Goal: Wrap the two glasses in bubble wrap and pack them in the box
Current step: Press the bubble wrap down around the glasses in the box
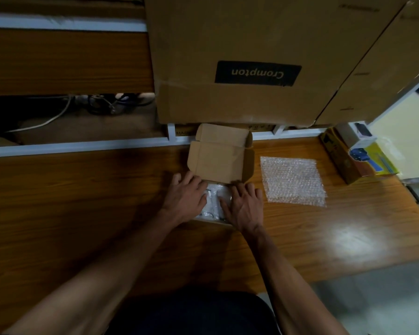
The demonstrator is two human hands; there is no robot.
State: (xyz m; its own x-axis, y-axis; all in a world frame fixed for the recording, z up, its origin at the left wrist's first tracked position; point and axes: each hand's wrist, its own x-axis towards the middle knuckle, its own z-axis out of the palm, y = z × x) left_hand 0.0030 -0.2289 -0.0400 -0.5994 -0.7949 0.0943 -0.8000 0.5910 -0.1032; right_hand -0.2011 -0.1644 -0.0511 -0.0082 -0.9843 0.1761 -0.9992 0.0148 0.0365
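Both hands flat, fingers [191, 181] straight, pressing wrapped glasses [213, 201] in box [218, 163].

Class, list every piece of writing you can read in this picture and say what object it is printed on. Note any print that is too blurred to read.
"Crompton": white letters, upside down, on the black label of the large brown cardboard carton.
"MAG...": partly hidden print on the low brown box under the carton; the rest cannot be read.
Print on the yellow and blue product box: too blurred to read.
Faint marks near the carton's upper right: unreadable.
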